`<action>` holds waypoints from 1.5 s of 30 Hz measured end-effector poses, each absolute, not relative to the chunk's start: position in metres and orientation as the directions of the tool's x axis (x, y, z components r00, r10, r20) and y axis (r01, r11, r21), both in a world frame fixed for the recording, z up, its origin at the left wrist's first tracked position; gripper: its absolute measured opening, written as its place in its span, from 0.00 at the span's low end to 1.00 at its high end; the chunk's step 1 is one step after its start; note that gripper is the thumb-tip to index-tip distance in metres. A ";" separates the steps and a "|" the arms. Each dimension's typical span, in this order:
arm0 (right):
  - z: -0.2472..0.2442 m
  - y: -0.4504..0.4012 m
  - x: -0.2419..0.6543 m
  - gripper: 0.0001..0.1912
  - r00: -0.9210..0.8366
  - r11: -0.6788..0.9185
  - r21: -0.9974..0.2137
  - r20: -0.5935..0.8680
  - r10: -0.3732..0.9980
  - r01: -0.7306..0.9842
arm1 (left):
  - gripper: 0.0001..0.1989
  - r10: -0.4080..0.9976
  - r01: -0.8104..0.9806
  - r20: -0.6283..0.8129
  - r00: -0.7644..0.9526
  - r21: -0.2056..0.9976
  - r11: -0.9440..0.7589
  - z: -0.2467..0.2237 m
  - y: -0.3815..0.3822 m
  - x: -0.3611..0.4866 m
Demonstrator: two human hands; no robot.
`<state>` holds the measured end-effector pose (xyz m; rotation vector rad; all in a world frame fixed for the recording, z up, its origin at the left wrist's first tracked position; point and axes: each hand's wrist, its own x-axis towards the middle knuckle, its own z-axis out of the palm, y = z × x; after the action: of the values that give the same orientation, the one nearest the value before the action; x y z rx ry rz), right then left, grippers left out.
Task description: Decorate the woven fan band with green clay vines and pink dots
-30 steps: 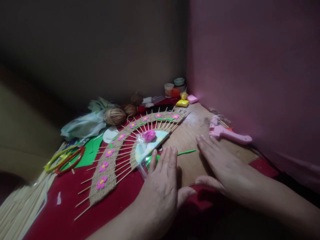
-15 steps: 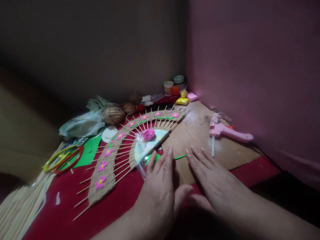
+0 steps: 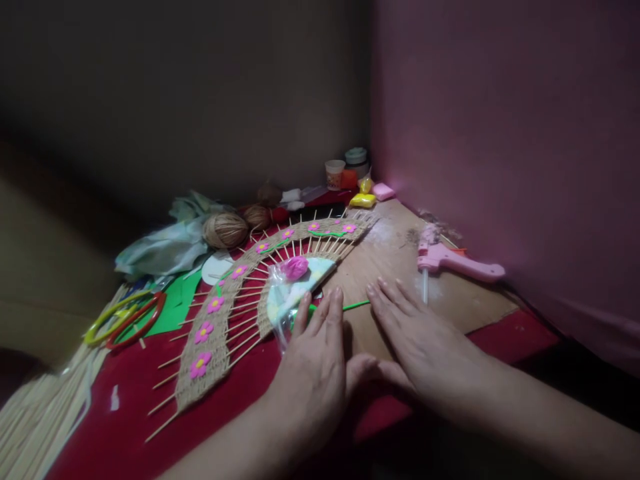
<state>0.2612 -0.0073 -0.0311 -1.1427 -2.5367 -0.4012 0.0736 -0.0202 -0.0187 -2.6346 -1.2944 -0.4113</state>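
Observation:
A thin green clay strand (image 3: 356, 305) lies on the brown board (image 3: 395, 233), its two ends running under my fingers. My left hand (image 3: 317, 353) is flat, fingers stretched out over the strand's left end. Over the right end rests my right hand (image 3: 413, 333), likewise flat with straight fingers. The thumbs meet or nearly meet below. Just left of my left hand is a fan-shaped woven piece (image 3: 233, 303) of twine and sticks, decorated with pink flowers and green stems. A pink clay lump (image 3: 295, 267) in clear plastic sits on its pale inner part.
A pink glue gun (image 3: 457, 260) lies at the board's right side. Twine balls (image 3: 225, 230), a plastic bag (image 3: 163, 247) and cups (image 3: 335, 175) stand at the back. Yellow and orange rings (image 3: 135, 320) and a bundle of sticks (image 3: 45, 407) lie left on the red cloth (image 3: 210, 427).
Both hands have slid slightly forward, away from me, with the green strand between them. The view has shifted a little; the other things lie as before.

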 end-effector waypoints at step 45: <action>-0.027 -0.006 0.277 0.38 -0.598 0.650 0.009 0.403 0.693 0.760 | 0.43 0.760 0.788 0.269 0.592 0.007 -0.616 -0.021 -0.040 0.073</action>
<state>0.2774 -0.0061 -0.0271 -1.1508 -2.5054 -0.2537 0.0726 -0.0401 -0.0214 -2.7009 -1.3183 -0.3740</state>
